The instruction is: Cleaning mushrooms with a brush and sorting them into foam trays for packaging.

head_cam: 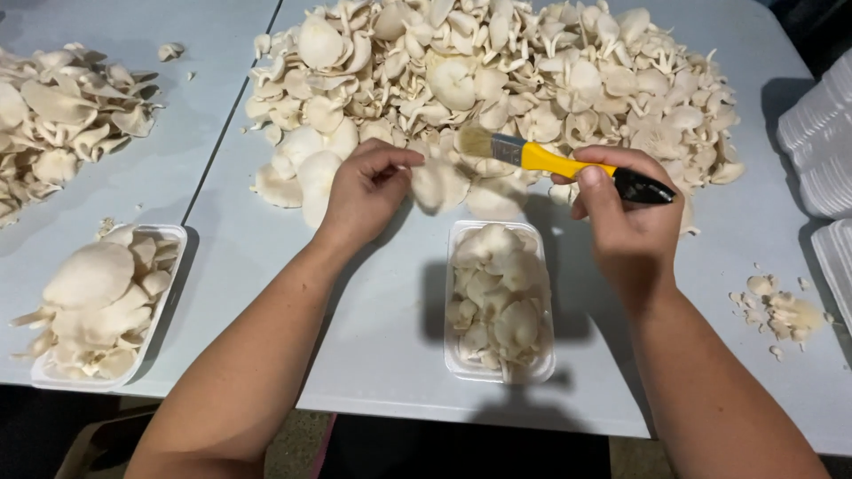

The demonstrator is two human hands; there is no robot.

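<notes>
Left hand (366,191) pinches a pale oyster mushroom (439,182) above the white foam tray (457,232). Right hand (621,213) grips the yellow-handled brush (555,162), bristles touching the cap. Advise light strokes, firm support.

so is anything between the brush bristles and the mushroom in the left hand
Nothing visible: the brush in the right hand has its bristles right beside the mushroom pinched by the left hand, above the filled tray.

The person shows 2 bare forearms, with no sleeves reaching the part in view. The left hand (362,193) and right hand (621,213) wear no gloves, rings, watch or bracelets. Fingernails are short and unpainted.
</notes>
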